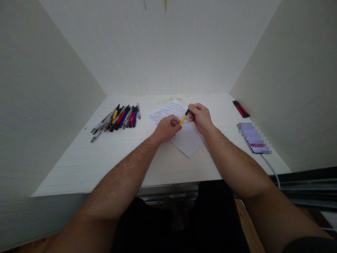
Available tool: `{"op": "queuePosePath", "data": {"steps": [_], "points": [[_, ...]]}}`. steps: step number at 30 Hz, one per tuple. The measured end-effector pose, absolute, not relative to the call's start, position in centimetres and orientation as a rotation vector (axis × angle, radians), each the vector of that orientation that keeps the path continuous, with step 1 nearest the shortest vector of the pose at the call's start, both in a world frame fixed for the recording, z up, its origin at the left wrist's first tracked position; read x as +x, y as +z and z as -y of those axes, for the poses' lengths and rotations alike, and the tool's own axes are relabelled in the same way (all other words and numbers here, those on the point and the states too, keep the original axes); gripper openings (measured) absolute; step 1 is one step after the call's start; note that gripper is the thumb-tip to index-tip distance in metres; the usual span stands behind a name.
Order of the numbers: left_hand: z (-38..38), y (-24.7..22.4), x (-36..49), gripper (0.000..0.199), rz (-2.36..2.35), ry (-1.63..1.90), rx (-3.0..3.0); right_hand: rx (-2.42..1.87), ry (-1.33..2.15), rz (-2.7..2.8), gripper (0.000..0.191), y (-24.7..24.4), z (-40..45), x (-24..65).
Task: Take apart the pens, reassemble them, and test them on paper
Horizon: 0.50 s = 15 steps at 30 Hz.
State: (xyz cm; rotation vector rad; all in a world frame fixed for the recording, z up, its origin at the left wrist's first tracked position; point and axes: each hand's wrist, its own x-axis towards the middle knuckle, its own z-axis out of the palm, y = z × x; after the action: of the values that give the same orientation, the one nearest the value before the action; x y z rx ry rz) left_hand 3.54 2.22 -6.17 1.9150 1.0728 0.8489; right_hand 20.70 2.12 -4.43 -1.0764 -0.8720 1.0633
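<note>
A yellow pen (183,118) with a black end is held slantwise between my two hands, above a sheet of paper (188,142). My left hand (167,127) pinches its lower yellow end. At the upper black end, the fingers of my right hand (200,115) are closed on the pen. The far half of the paper is covered with rows of scribbled pen marks; the near half looks blank. Part of the sheet is hidden beneath my hands.
Many pens (122,117) in several colours lie in a pile at the left. Two red-and-black pens (240,109) rest by the right wall. Closer on the right lies a phone (254,138) with a white cable (271,167). Walls (168,52) enclose the white desk (86,165).
</note>
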Motion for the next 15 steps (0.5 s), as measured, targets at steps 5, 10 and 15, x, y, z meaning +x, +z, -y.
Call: {"op": "queuePosePath", "data": {"steps": [5, 10, 15], "points": [[-2.2, -6.3, 3.6, 0.017, -1.062, 0.827, 1.886, -1.043, 1.073, 0.861, 0.029, -4.3, -2.0, 20.8], [-1.9, -5.8, 3.8, 0.014, -1.032, 0.796, 1.818, -1.02, 1.131, 0.862, 0.013, -4.0, -2.0, 21.0], [-1.2, -4.9, 4.0, 0.022, -0.954, 0.744, 1.727, -0.972, 1.199, 0.866, 0.004, -3.9, -2.0, 21.0]]}}
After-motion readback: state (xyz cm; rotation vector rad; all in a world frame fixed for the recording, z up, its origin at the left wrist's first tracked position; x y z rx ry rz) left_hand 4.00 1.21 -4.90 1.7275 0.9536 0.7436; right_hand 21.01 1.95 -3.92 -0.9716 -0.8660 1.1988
